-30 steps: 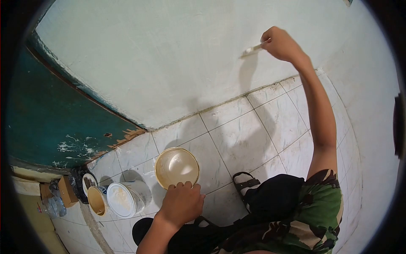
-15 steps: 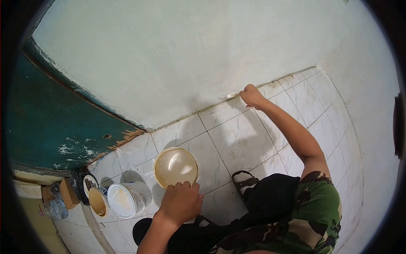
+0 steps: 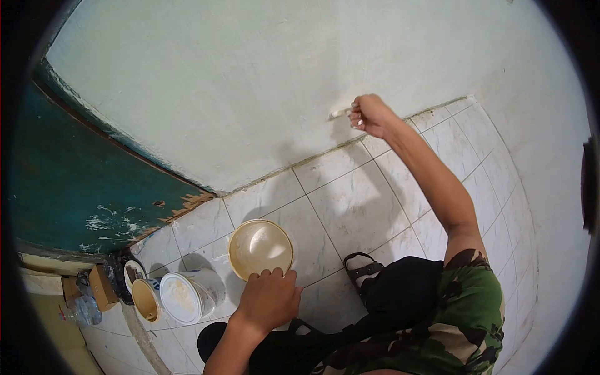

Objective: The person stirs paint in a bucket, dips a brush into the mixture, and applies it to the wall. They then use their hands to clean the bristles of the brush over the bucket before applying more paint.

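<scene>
My right hand [image 3: 370, 115] is closed around a paintbrush [image 3: 339, 114], of which only a pale end shows. That end lies against the whitish wall [image 3: 269, 81], a little above the floor line. My left hand [image 3: 270, 300] grips the near rim of a cream bucket [image 3: 235, 240], its fingers curled over the edge. White paint [image 3: 265, 244] shows inside the bucket.
To the left stand a lidded white bucket [image 3: 181, 298], an open cream bucket [image 3: 145, 300], a cardboard box [image 3: 102, 287] and a plastic bottle [image 3: 84, 309]. A paint-splashed green door [image 3: 81, 181] adjoins the wall. My sandalled foot [image 3: 361, 270] rests on the tiles [image 3: 350, 194].
My right hand has moved up the wall with the paintbrush, away from the floor line. My left hand and the bucket have hardly moved.
</scene>
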Action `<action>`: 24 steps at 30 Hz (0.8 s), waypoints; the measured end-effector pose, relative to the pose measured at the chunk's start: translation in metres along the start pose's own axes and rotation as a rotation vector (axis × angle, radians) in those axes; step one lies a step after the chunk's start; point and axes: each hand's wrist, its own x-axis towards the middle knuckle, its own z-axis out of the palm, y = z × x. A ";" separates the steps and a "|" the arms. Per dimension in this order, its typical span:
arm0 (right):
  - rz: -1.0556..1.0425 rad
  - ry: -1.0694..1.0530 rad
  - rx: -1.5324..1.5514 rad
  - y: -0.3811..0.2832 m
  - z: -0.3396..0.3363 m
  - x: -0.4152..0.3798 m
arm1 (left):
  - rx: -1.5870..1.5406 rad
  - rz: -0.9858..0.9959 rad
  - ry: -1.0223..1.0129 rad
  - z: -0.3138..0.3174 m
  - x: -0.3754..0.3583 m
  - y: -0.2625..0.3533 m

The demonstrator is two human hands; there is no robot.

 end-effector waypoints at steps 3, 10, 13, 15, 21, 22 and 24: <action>-0.056 -0.046 -0.078 -0.040 0.014 -0.038 | -0.003 0.009 0.010 0.000 0.000 -0.001; -0.224 -0.174 -0.146 -0.061 0.029 -0.115 | 0.008 -0.002 -0.013 0.000 0.004 0.000; 0.014 -0.253 -0.043 -0.016 0.029 -0.102 | 0.011 -0.005 -0.028 0.000 0.004 0.001; 0.055 -0.183 0.024 0.034 0.028 -0.087 | 0.010 -0.030 -0.016 0.002 0.004 0.003; 0.255 -0.030 0.119 0.152 -0.003 -0.030 | 0.012 -0.018 0.025 0.005 -0.002 0.002; 0.255 -0.032 0.119 0.158 -0.004 -0.023 | 0.013 -0.020 0.025 0.004 -0.002 0.001; 0.167 0.081 -0.073 0.162 -0.005 -0.009 | 0.021 -0.027 0.015 0.004 -0.003 0.001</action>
